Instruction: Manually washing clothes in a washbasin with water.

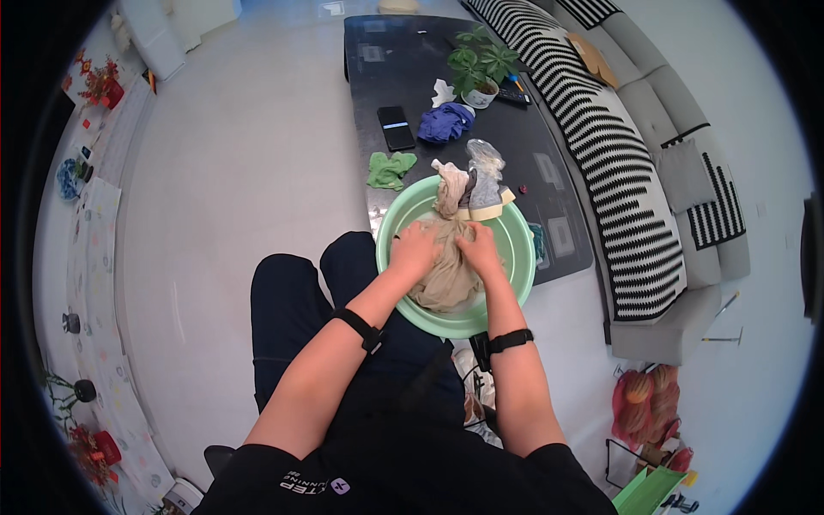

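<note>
A light green plastic basin (521,249) stands in front of me at the table's near end, partly over my lap. Inside it lies a wet-looking beige cloth (448,279), bunched up, with one end drawn up over the far rim. My left hand (415,249) is closed on the cloth's left side, some of its fingers hidden in the folds. On the other side my right hand (479,249) pinches the same cloth between thumb and fingers. Just beyond, at the far rim, rests a grey thing with cream-yellow edges (486,196); its kind is unclear.
On the dark table (532,163) lie a green cloth (390,170), a phone (396,129), a blue-purple cloth (445,123) and a remote control (513,97). A potted plant (481,69) stands farther back. To the right runs a grey sofa (657,112) with a black-and-white cover.
</note>
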`<state>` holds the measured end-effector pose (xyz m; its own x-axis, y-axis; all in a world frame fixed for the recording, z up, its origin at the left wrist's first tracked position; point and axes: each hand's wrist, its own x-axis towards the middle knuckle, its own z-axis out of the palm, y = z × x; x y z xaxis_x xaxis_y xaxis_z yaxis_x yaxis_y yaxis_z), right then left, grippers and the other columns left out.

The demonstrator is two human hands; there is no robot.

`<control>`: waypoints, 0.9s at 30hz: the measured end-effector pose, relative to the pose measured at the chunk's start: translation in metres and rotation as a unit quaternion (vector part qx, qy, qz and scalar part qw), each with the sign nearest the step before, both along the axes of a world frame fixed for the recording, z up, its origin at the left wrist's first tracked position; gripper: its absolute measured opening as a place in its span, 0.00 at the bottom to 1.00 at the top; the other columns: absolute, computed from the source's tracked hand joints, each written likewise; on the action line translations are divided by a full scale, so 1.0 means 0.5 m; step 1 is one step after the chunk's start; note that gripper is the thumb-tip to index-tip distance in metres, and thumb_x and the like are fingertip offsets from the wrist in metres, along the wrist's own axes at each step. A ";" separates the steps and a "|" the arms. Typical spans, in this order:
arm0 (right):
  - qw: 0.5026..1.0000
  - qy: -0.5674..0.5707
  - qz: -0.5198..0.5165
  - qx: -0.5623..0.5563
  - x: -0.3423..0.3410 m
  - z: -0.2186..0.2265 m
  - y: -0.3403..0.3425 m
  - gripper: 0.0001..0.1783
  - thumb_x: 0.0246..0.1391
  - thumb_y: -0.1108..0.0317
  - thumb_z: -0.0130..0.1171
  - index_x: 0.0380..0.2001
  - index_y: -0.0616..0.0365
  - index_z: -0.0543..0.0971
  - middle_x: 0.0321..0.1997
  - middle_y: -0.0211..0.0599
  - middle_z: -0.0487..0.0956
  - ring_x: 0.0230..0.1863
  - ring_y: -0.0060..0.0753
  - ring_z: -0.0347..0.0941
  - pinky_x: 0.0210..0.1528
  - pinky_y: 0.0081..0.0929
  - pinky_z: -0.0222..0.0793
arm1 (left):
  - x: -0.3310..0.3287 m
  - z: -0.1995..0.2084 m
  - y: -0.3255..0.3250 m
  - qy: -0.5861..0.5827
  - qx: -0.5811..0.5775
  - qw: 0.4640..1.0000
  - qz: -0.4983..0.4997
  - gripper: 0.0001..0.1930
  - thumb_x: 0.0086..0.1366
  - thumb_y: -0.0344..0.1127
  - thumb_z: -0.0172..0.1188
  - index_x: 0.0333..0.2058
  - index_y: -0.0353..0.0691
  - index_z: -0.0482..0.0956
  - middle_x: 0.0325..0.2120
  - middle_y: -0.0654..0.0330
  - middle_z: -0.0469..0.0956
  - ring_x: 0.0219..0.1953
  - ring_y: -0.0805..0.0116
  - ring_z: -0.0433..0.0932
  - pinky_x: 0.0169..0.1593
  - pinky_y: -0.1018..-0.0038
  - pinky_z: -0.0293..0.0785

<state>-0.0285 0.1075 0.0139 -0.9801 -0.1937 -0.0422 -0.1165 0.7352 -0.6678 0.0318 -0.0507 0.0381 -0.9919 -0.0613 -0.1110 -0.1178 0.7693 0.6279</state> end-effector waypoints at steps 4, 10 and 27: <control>0.983 -0.034 0.073 0.167 0.002 -0.009 0.004 0.28 0.41 0.58 0.56 0.48 0.53 0.65 0.51 0.47 0.62 0.51 0.50 0.58 0.53 0.42 0.55 | 0.012 0.000 0.043 -0.132 -0.135 0.972 -0.139 0.44 0.45 0.60 0.56 0.58 0.49 0.48 0.58 0.46 0.40 0.58 0.42 0.43 0.53 0.43 0.45; 0.926 -0.063 0.177 0.327 0.021 -0.033 0.027 0.30 0.51 0.50 0.40 0.56 0.46 0.52 0.60 0.41 0.50 0.60 0.53 0.45 0.54 0.60 0.44 | -0.006 -0.016 0.070 -0.268 -0.173 0.923 -0.214 0.55 0.37 0.64 0.60 0.59 0.53 0.38 0.59 0.47 0.28 0.60 0.40 0.33 0.53 0.39 0.40; 0.894 -0.125 0.104 0.417 -0.036 -0.107 -0.028 0.32 0.52 0.46 0.39 0.58 0.40 0.49 0.59 0.35 0.51 0.57 0.47 0.48 0.50 0.62 0.46 | -0.116 -0.104 0.083 -0.433 -0.171 0.855 -0.227 0.49 0.48 0.56 0.56 0.58 0.59 0.28 0.59 0.48 0.22 0.60 0.40 0.35 0.50 0.36 0.46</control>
<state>-0.0465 0.0933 -0.0397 -0.8666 -0.1695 -0.4694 -0.2321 0.9695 0.0785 -0.0264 -0.0093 -0.0141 -0.4772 0.1331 -0.8686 -0.0647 0.9805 0.1858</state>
